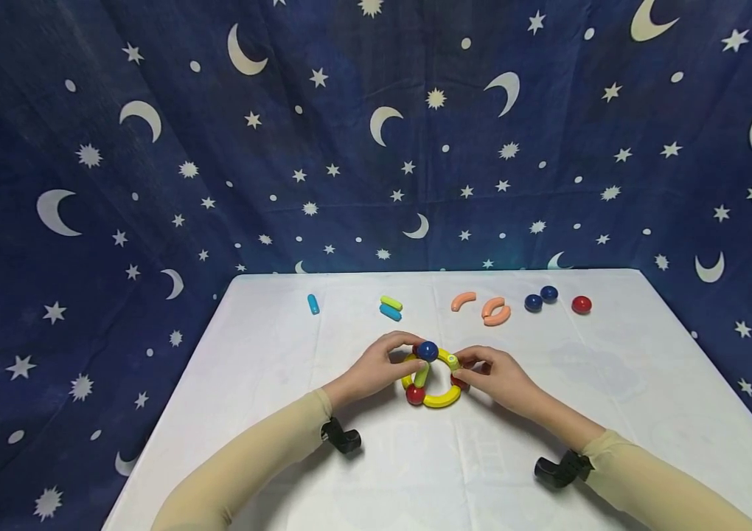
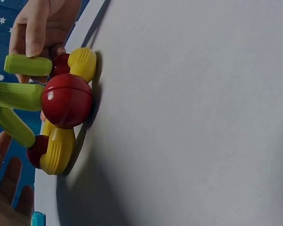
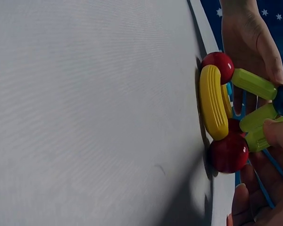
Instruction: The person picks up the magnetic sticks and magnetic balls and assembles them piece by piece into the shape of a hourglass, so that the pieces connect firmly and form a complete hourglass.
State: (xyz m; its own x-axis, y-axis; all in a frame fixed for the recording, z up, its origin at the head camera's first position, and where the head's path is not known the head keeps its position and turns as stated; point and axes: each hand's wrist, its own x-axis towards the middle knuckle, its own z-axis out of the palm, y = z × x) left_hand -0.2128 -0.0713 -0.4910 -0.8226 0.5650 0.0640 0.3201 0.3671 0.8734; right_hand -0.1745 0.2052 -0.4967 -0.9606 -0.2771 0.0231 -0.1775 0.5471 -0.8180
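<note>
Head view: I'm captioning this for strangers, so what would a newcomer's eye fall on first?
Probably the dark blue moon-and-star backdrop behind the white table. Next, the bright yellow-and-red ring on the table, between the left hand and right hand, with a blue ball above it on green sticks. Loose coloured pieces lie near the far edge.

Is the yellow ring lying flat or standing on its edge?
Flat: the yellow ring lies along the table, green sticks pointing up from its red balls.
</note>
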